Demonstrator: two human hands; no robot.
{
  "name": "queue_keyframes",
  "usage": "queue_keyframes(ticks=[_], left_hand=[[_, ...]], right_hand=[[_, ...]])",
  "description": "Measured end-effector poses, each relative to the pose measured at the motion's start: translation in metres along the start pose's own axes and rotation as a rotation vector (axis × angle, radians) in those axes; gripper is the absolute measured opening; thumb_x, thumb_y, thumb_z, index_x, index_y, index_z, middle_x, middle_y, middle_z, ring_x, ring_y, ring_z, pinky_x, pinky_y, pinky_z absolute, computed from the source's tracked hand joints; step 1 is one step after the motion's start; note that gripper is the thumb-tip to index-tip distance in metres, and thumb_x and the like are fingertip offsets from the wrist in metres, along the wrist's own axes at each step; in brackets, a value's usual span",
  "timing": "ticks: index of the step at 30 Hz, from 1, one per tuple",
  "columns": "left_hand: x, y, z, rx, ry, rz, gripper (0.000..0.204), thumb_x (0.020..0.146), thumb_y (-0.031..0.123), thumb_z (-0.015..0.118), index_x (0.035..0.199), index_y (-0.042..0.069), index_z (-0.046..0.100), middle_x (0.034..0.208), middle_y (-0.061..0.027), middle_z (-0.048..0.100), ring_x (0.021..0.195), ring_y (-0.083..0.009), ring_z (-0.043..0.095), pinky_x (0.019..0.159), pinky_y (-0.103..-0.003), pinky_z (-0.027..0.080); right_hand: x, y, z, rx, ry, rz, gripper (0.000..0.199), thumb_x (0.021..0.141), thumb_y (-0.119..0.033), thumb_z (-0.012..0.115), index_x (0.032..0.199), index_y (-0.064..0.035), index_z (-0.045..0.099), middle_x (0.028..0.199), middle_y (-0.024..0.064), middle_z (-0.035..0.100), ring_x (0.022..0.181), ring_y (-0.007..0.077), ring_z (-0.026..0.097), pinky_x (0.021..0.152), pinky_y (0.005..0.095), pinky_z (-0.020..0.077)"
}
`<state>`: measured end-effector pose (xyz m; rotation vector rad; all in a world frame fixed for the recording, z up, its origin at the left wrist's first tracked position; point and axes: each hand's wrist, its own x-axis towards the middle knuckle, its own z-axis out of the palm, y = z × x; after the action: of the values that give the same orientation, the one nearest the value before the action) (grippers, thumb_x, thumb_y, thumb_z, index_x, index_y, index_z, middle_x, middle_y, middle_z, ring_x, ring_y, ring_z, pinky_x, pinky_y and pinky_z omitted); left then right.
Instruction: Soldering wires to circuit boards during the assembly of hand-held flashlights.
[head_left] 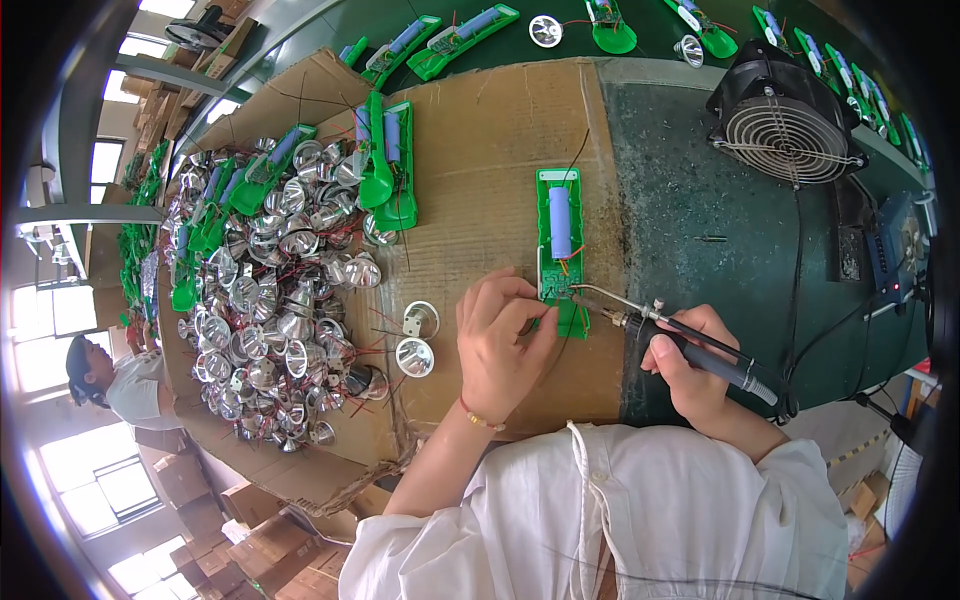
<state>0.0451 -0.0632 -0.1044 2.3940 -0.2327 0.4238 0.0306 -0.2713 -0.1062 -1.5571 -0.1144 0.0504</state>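
On the cardboard sheet in front of me lies a green plastic housing point(543, 215). It holds a purple cylindrical battery cell point(560, 222) and, nearer to me, a small green circuit board point(556, 286) with red and orange wires. My right hand point(695, 365) grips a soldering iron point(690, 350) that has a thin metal feed tube point(612, 297) along it; the tube's bent end reaches the board. Left of the board, my left hand point(500, 345) is closed, thumb and fingertips pinched at the board's edge. Whatever sits in that pinch is hidden.
Shiny reflector cups point(270, 320) with red wires fill a cardboard box on the left, with green housings on top. Two loose reflectors point(414, 357) lie by my left wrist. A black fan point(785, 130) stands far right, near a blue box point(895, 245). Another person point(125, 385) is at far left.
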Motion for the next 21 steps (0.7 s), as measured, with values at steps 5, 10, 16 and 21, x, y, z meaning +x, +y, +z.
queue_keyframes(ticks=[5,10,16,21], left_hand=[[0.000,0.000,0.000,-0.017,-0.009,-0.009,0.012,0.064,0.004,0.068,0.069,0.007,0.057,0.083,-0.0057,0.055,0.095,-0.0292,0.054,0.076,-0.039,0.038],[0.001,0.000,0.000,-0.017,-0.006,0.000,0.012,0.064,0.004,0.068,0.069,0.006,0.057,0.083,-0.0061,0.055,0.094,-0.0296,0.054,0.076,-0.039,0.039],[0.001,-0.002,0.001,-0.020,-0.004,-0.019,0.012,0.063,0.004,0.068,0.068,0.006,0.057,0.082,-0.0066,0.055,0.092,-0.0294,0.054,0.075,-0.039,0.039],[0.002,0.001,0.000,-0.016,-0.004,-0.005,0.012,0.063,0.004,0.068,0.068,0.006,0.057,0.082,-0.0070,0.055,0.090,-0.0282,0.055,0.074,-0.038,0.040]], right_hand=[[0.000,-0.004,0.001,-0.015,0.002,-0.005,0.015,0.082,-0.010,0.056,0.084,0.0018,0.046,0.063,0.0087,0.054,0.051,0.0114,0.054,0.045,0.0219,0.0448],[-0.002,-0.002,-0.001,0.107,0.095,-0.006,0.016,0.082,-0.009,0.054,0.089,0.0009,0.043,0.065,0.0090,0.053,0.049,0.0127,0.054,0.044,0.0229,0.0455],[0.000,0.004,-0.002,0.101,0.109,0.005,0.017,0.082,-0.011,0.054,0.088,0.0006,0.043,0.068,0.0090,0.053,0.051,0.0127,0.054,0.045,0.0230,0.0453],[-0.002,0.003,-0.008,0.132,0.128,0.020,0.017,0.082,-0.011,0.055,0.088,0.0005,0.043,0.067,0.0091,0.053,0.051,0.0127,0.054,0.045,0.0228,0.0449]])
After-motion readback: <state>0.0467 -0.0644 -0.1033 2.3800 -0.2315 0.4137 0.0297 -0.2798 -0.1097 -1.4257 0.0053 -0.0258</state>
